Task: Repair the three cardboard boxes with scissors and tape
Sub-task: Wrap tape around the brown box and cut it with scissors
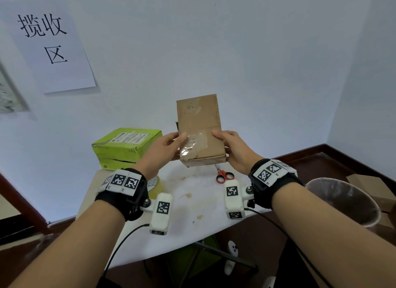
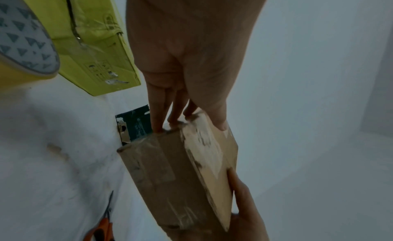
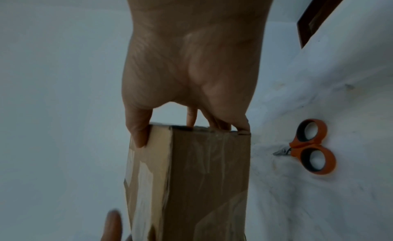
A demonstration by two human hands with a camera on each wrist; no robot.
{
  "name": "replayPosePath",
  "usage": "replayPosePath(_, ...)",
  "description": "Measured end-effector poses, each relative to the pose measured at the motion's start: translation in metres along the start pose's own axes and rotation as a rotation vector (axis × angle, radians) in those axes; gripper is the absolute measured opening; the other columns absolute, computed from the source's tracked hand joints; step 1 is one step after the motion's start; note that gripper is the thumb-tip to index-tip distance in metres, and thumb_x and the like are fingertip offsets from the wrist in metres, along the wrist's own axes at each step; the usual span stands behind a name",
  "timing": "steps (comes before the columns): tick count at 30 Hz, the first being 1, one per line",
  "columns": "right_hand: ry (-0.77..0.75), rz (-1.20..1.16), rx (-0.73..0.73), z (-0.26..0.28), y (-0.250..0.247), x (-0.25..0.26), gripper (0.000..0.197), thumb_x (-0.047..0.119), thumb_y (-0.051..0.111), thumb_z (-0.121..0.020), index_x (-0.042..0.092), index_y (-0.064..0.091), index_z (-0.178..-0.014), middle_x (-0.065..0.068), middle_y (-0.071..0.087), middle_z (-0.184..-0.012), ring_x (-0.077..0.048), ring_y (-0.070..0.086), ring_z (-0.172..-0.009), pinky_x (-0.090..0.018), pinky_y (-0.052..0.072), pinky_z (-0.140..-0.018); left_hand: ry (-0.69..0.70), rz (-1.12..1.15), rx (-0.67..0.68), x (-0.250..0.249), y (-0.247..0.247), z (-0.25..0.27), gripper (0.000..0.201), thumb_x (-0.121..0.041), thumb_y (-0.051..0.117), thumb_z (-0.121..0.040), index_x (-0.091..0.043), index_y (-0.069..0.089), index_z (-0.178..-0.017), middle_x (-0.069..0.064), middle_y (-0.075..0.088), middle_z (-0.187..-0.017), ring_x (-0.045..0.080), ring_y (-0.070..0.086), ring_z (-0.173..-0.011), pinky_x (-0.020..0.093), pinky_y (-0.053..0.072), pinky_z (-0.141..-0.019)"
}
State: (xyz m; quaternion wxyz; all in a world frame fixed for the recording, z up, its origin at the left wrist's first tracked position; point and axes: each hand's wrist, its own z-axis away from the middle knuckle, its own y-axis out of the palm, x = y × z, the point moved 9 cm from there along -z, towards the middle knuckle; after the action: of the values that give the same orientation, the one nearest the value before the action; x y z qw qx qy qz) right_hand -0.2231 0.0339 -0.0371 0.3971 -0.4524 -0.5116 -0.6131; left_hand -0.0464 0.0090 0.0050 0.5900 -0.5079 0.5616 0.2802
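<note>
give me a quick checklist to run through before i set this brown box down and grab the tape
1. Both hands hold the brown box: ok, left hand and right hand grip its two sides.
2. Box off the table: ok, held up above it.
3. Scissors within reach: ok, lying on the table under the box.
4. Tape roll within reach: ok, on the table behind the left wrist, partly hidden.
5. Green box out of the way: ok, at the far left of the table.
6. Every seam of the brown box sealed: cannot tell, far side hidden.

left hand (image 1: 166, 146): raised, fingers curled, gripping | right hand (image 1: 232, 147): raised, fingers curled, gripping
</note>
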Motion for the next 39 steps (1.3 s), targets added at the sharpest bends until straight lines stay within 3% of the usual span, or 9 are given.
replayPosePath(7, -0.015, 0.042, 0.011, -0.001, 0.001, -0.004, 0.054, 0.042, 0.064, -0.087, 0.016, 0.039, -0.127, -0.004, 0.058, -0.118, -0.021, 0.058, -0.107, -0.043, 0.049, -0.091, 0.035, -0.055, 0.012, -0.004, 0.001, -0.001, 0.028, -0.024, 0.061, -0.094, -0.021, 0.062, -0.122, -0.002, 0.074, -0.101, 0.013, 0.070, -0.094, 0.026, 0.056, -0.082)
replayPosePath(13, 0.077, 0.159, 0.056, 0.001, 0.008, -0.012, 0.067, 0.065, 0.051, -0.086, 0.014, 0.051, -0.130, -0.004, 0.065, -0.119, -0.019, 0.064, -0.106, -0.034, 0.057, -0.076, -0.052, -0.087, 0.024, 0.007, -0.003, -0.001, 0.033, -0.023, 0.060, -0.095, -0.021, 0.057, -0.127, 0.005, 0.074, -0.100, 0.021, 0.071, -0.090, 0.036, 0.058, -0.083)
replayPosePath(16, 0.139, 0.223, 0.125, 0.004, 0.020, -0.024, 0.056, 0.060, 0.042, -0.093, 0.016, 0.058, -0.124, 0.000, 0.067, -0.111, -0.017, 0.062, -0.104, -0.034, 0.053, -0.085, -0.100, -0.192, -0.065, 0.018, -0.018, 0.000, 0.031, -0.026, 0.057, -0.096, -0.017, 0.060, -0.126, 0.007, 0.074, -0.096, 0.024, 0.073, -0.079, 0.034, 0.059, -0.078)
replayPosePath(18, 0.190, 0.316, 0.127, 0.002, 0.022, -0.037, 0.061, 0.061, 0.042, -0.092, 0.015, 0.054, -0.130, -0.001, 0.059, -0.126, -0.020, 0.053, -0.118, -0.038, 0.044, -0.098, -0.126, -0.267, -0.102, 0.026, -0.027, 0.002, 0.034, -0.026, 0.056, -0.096, -0.015, 0.058, -0.129, 0.009, 0.073, -0.097, 0.024, 0.072, -0.080, 0.035, 0.059, -0.077)
replayPosePath(22, 0.148, 0.392, 0.097, -0.008, 0.028, -0.047, 0.036, 0.030, 0.046, -0.100, 0.004, 0.058, -0.121, -0.015, 0.061, -0.124, -0.025, 0.058, -0.106, -0.037, 0.046, -0.098, -0.201, -0.464, -0.076, 0.039, -0.035, 0.009, 0.039, -0.026, 0.052, -0.098, -0.014, 0.052, -0.136, 0.009, 0.068, -0.109, 0.019, 0.069, -0.077, 0.026, 0.059, -0.068)
replayPosePath(26, 0.064, 0.471, 0.006, -0.014, 0.031, -0.040, 0.035, 0.011, 0.050, -0.096, -0.008, 0.053, -0.126, -0.026, 0.060, -0.115, -0.035, 0.058, -0.101, -0.044, 0.047, -0.098, -0.174, -0.716, -0.088, 0.040, -0.054, 0.011, 0.042, -0.029, 0.047, -0.100, -0.008, 0.051, -0.137, 0.011, 0.060, -0.130, 0.025, 0.061, -0.111, 0.039, 0.048, -0.097)
replayPosePath(30, -0.064, 0.563, -0.110, -0.018, 0.035, -0.022, 0.032, 0.019, 0.053, -0.094, 0.009, 0.056, -0.124, -0.009, 0.058, -0.124, -0.024, 0.055, -0.113, -0.035, 0.046, -0.096, -0.170, -1.029, -0.131, 0.037, -0.082, 0.017, 0.039, -0.033, 0.049, -0.098, -0.007, 0.055, -0.127, 0.010, 0.062, -0.124, 0.027, 0.057, -0.112, 0.033, 0.045, -0.087)
replayPosePath(34, -0.189, 0.577, -0.130, -0.020, 0.045, -0.005, 0.028, 0.012, 0.051, -0.093, 0.013, 0.058, -0.121, -0.004, 0.058, -0.124, -0.016, 0.053, -0.110, -0.025, 0.041, -0.090, -0.363, -1.174, 0.167, 0.072, -0.070, 0.033, 0.041, -0.054, 0.058, -0.087, -0.015, 0.057, -0.096, 0.006, 0.058, -0.092, 0.025, 0.054, -0.088, 0.029, 0.039, -0.070)
replayPosePath(39, -0.266, 0.523, -0.137, -0.019, 0.052, 0.010, 0.026, 0.006, 0.049, -0.092, 0.016, 0.062, -0.114, 0.000, 0.061, -0.118, -0.012, 0.054, -0.105, -0.026, 0.045, -0.094, -0.372, -1.233, 0.355, 0.078, -0.063, 0.040, 0.033, -0.028, 0.066, -0.087, -0.015, 0.045, -0.065, 0.000, 0.041, -0.065, 0.016, 0.038, -0.060, 0.027, 0.025, -0.051)
